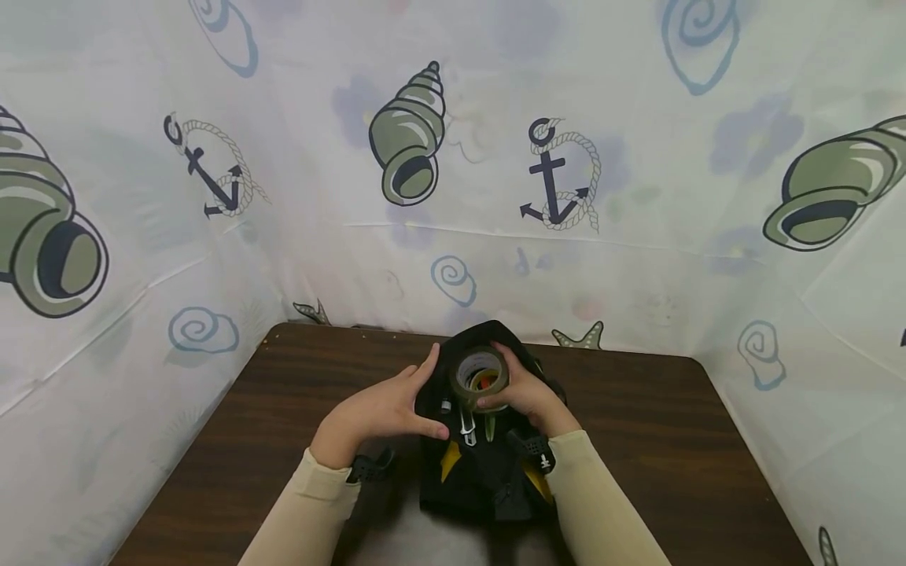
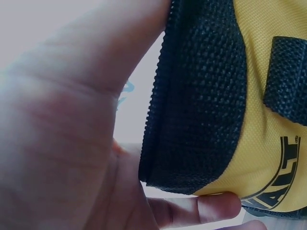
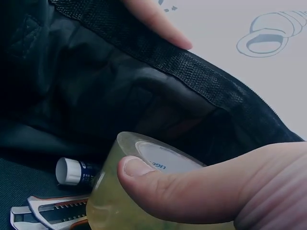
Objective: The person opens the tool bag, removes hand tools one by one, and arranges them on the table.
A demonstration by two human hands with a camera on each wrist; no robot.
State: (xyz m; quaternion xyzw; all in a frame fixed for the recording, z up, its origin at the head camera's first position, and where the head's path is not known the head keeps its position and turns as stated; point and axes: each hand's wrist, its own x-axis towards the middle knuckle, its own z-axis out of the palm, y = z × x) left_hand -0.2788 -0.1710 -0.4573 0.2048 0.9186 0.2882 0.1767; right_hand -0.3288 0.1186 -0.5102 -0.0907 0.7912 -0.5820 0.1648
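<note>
A black and yellow zippered tool bag (image 1: 453,486) lies on the table with its mouth spread wide. My right hand (image 1: 527,393) holds a roll of clear packing tape (image 3: 106,191) in the bag's opening, thumb across its side. At the bag's left edge, my left hand (image 1: 378,409) grips the zippered rim between thumb and fingers. The left wrist view has the yellow side with black lettering (image 2: 283,179) above those fingers. Inside the bag, beside the tape, are a white-capped glue stick (image 3: 69,171) and a utility knife (image 3: 53,211). Something orange shows through the roll's hole.
The dark wood-grain table (image 1: 637,440) extends to both sides of the bag. Behind it and along the sides hangs a pale curtain (image 1: 488,267) printed with shells, anchors and starfish.
</note>
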